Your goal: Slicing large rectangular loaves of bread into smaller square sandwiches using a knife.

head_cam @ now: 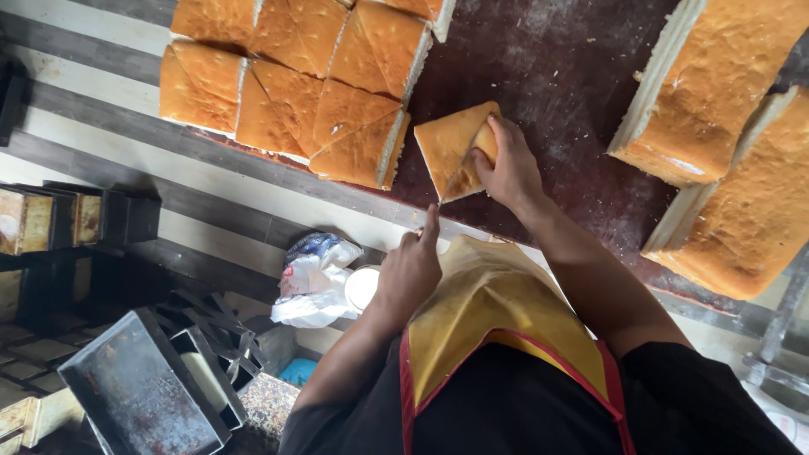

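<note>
The right hand (508, 164) presses flat on a triangle piece of cake (448, 147), fingers spread over its far corner, holding it down more than gripping it. The left hand (410, 270) is closed, with the forefinger pointing to the near tip of the piece; it seems to hold a thin blade, but I cannot tell surely. The piece lies alone on the dark board (556, 76), just beside the cut cake sheet (295, 76).

The cake looks light, soft and crumbly, so I judge it should be taken from below or by the wide side, not by the thin tip, which can break.

I count about eight cut pieces in the sheet, one separate piece, and two big uncut slabs (725, 126) to the right.
</note>
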